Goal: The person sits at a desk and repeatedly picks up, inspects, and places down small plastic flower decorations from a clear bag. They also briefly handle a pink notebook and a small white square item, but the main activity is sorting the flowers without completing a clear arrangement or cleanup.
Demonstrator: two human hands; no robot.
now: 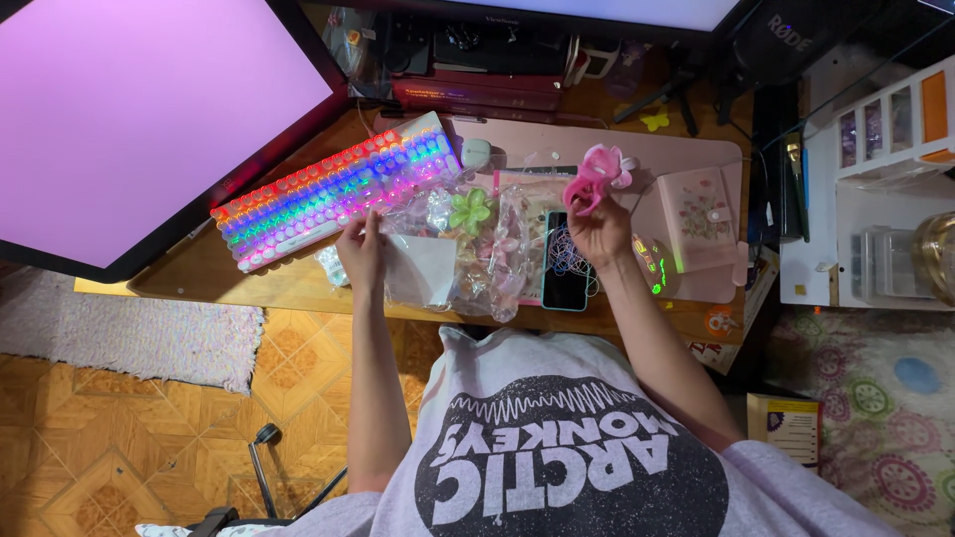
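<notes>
My right hand (598, 232) holds up a pink flower-shaped hair clip (597, 176) above the desk, fingers closed on it. My left hand (361, 251) rests on the wooden desk (199, 273) and pinches the edge of a clear plastic bag (423, 268) with a white card inside. Between my hands lies a heap of clear bags holding hair clips, with a green flower clip (471, 210) on top. A phone (565, 264) with thin hair ties on its dark screen lies under my right hand.
A backlit rainbow keyboard (333, 196) sits at an angle left of the heap. A large pink-lit monitor (139, 119) fills the upper left. A pink floral notebook (696, 217), a glowing mouse (652, 264) and a white drawer unit (885, 179) stand to the right.
</notes>
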